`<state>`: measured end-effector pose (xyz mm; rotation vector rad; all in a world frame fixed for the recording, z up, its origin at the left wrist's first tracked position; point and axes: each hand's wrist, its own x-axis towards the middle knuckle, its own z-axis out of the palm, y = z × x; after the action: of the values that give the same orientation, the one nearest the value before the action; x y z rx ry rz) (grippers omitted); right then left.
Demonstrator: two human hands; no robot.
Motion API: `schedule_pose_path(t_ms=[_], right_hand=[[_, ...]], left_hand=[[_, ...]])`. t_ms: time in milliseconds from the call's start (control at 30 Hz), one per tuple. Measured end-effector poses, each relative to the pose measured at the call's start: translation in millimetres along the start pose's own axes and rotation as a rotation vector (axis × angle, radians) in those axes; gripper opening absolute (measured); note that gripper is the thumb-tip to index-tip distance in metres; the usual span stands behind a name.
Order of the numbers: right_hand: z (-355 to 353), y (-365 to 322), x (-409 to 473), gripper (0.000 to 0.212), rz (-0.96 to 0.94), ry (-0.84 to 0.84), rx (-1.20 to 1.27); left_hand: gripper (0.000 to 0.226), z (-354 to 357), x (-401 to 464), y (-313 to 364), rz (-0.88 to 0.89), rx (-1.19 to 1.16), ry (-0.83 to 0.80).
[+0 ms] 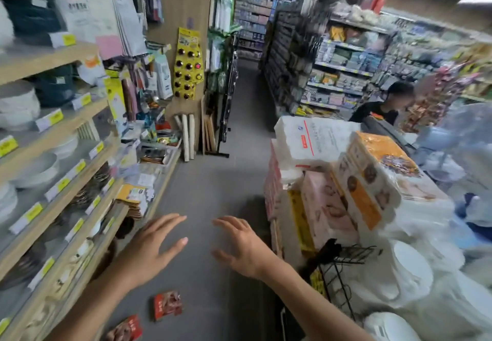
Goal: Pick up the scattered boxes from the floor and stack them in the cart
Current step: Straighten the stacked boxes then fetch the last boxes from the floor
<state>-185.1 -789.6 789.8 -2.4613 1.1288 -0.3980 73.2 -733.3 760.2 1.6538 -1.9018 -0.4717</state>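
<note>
— What did the aisle look like, biggest things first?

— Wooden shelves (61,138) ran down the left side, loaded with white bowls and yellow price tags. On the right stood a heap of tissue packs (343,181), white, pink and orange, with a black wire rack (343,266) just below it. Grey floor (202,181) lay between them.

— And the hands?

— Both were out over the floor, empty! The left hand (149,253) had its fingers spread and straight, the right hand (239,247) had its fingers loosely bent, gripping nothing.

— Where were the boxes?

— Two small red boxes lay flat on the floor. One box (167,305) sat below the left forearm, nearer the camera than the fingertips and clear of them. The second box (126,330) lay lower left, by the foot of the shelves, partly under that arm. Neither touched a finger.

— Any cart?

— I could not tell one apart in the blur.
</note>
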Motion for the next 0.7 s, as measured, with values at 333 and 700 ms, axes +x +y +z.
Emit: schedule_pose_path(t_ms=[333, 700], right_hand=[[72, 95, 121, 0.069, 0.094, -0.211, 0.038], [269, 233, 231, 0.067, 0.093, -0.494, 0.127]], left_hand=[[0.066, 70, 79, -107, -0.126, -0.063, -0.051], [0.060, 219, 74, -281, -0.545, -0.045, -0.097]])
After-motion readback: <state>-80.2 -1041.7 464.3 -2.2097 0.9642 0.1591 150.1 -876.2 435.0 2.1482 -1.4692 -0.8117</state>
